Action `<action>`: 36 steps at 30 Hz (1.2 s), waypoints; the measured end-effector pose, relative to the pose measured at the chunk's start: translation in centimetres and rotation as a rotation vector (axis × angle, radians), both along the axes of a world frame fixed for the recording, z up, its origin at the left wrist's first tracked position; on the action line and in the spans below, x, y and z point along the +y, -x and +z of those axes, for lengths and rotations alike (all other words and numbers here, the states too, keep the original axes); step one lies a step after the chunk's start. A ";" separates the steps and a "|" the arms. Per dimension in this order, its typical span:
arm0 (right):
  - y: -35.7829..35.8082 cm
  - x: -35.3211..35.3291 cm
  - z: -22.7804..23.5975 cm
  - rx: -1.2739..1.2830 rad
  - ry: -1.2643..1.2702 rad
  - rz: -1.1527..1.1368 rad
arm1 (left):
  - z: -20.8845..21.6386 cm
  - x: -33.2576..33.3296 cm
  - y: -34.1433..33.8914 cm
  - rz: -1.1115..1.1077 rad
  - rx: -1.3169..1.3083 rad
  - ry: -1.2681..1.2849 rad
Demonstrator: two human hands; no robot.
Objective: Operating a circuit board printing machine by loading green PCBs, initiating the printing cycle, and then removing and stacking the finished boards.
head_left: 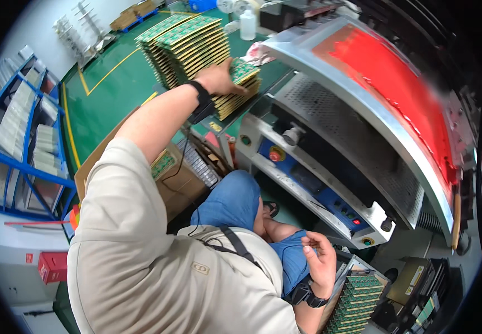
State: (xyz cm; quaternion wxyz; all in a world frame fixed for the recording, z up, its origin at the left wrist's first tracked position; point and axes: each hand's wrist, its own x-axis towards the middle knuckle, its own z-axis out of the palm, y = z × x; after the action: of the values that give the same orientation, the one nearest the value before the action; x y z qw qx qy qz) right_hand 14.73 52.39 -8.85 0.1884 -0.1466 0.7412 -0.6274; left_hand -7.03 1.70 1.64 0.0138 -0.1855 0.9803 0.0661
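Reaching with the left hand [218, 79] to the short stack of green circuit boards [235, 104], just beyond the left end of the printing machine [302, 177]; seemingly touching it there with spread fingers, but cannot tell whether gripping any board. Lying directly under the left hand, so far nearer to it than to the right hand [320, 260], raised before the right end of the printing machine, loosely half-curled and apparently holding nothing. Showing edges slanting across the line of the printing machine's front; cannot tell the long axis surely, being partly covered
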 end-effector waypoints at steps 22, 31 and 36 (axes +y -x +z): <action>3.0 -6.5 2.4 -0.136 -0.073 0.035 | -11.8 -28.2 -32.7 0.006 -0.258 0.104; 1.9 -8.4 2.1 -0.127 -0.146 0.075 | -12.0 -26.8 -32.0 -0.012 -0.275 -0.053; 2.1 -9.2 2.3 -0.122 -0.164 0.097 | -11.3 -26.9 -32.8 0.000 -0.079 -0.112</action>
State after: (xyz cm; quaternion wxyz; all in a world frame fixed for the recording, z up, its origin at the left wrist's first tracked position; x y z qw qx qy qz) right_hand 12.62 43.24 -6.51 0.2746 -0.1282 0.7691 -0.5626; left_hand 25.82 -25.21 -9.66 0.0629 -0.1867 0.9738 0.1133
